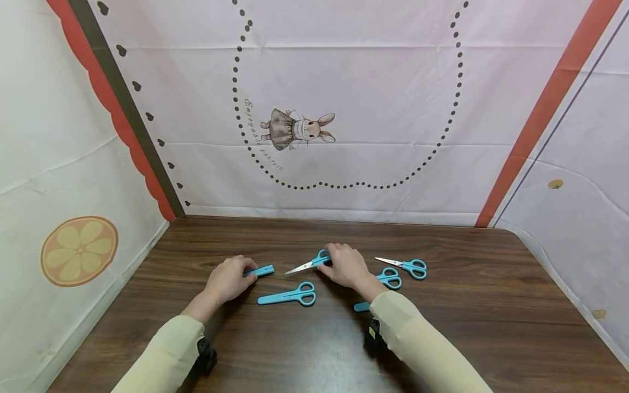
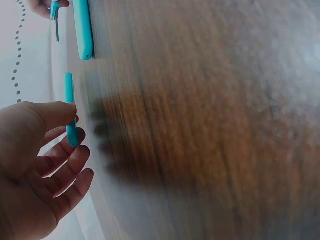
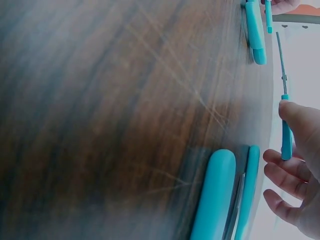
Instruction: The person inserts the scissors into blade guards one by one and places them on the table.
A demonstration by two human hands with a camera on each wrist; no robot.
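In the head view my left hand [image 1: 230,279] pinches a light-blue scissors sheath [image 1: 260,271] between thumb and fingers, its slotted end pointing right. The left wrist view shows the same sheath [image 2: 70,107] edge-on, clear of the wooden surface. My right hand [image 1: 345,265] grips a pair of scissors [image 1: 304,266] by its blue handle, the bare blades pointing left toward the sheath, a gap between them. In the right wrist view, thumb and fingers pinch that blue handle [image 3: 286,130]. Sheathed blue scissors [image 1: 287,296] lie between the hands, nearer me.
Right of my right hand lie bare-bladed scissors [image 1: 403,266]. Closer in are another blue scissors handle [image 1: 391,279] and a blue rounded end [image 1: 362,307], partly covered by my right forearm; whether they join is hidden. A printed cloth [image 1: 393,109] rises behind the brown table [image 1: 295,355].
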